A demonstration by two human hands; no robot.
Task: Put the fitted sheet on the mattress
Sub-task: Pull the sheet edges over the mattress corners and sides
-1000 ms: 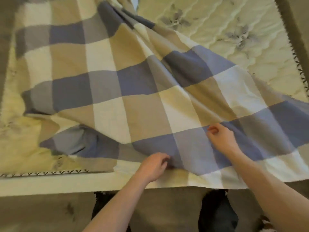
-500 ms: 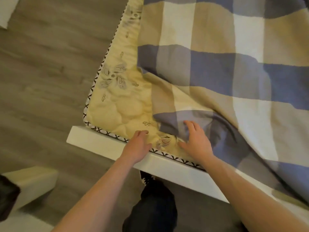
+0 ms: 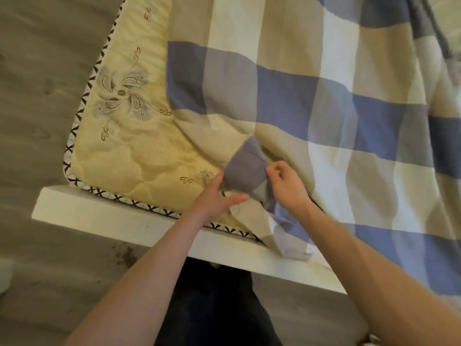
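Near the front corner of the mattress (image 3: 139,156), the fitted sheet (image 3: 311,101) lies bunched and not yet pulled over. It has big squares of blue, grey, tan and white. It covers the part of the mattress away from that corner and spills over the front edge of the mattress, hanging down past the white bed frame (image 3: 119,218).

One small grey flap of the sheet sticks up close to the mattress's front edge, with a stitched seam along its side. Both hands are on this flap. The left hand (image 3: 214,196) is on the corner side of the flap, with its fingers stretched out and pinching the cloth between thumb and fingers. The right hand (image 3: 287,183) is on the other side of the flap, curled up tight with the cloth gripped in its fingers. The two hands are close, with only the flap between them.

The corner of the mattress is bare. It is pale yellow and puffy, with grey flower shapes sewn on it. A black and white criss-cross trim (image 3: 82,106) runs around the mattress edge.

Under the mattress, the white bed frame shows as a flat strip along the front. Past the mattress corner is a grey wooden floor (image 3: 42,71). Below the frame you can see the person's dark trousers (image 3: 214,303), and both bare arms reach up from there to the sheet.
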